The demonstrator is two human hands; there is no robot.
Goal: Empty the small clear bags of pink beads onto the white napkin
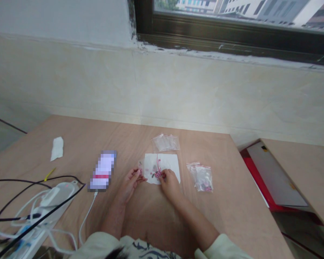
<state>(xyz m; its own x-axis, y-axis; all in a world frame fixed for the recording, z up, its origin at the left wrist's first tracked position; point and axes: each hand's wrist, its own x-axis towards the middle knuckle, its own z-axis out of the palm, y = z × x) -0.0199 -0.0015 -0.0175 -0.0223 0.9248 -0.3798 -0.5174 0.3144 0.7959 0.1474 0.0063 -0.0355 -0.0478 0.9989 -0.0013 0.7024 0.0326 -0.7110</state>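
A white sheet of paper (173, 162) lies on the wooden table (148, 201). Small pink and dark beads (157, 174) are gathered on it, with a thin red cord (157, 158) running upward from them. My right hand (169, 181) rests over the sheet's right half, its fingertips pinched at the beads; what they grip is too small to make out. My left hand (132, 181) is at the sheet's left edge, thumb and fingers closed on a small clear plastic bag (140, 165) with pinkish contents.
Clear zip bags (166, 142) lie behind the sheet; more, with small pink pieces inside, form a bagged pile (203, 177) to the right. Leftward are a phone (103, 171) on a charging cable, a white tissue (57, 148), and a power strip (56, 198) with tangled cables.
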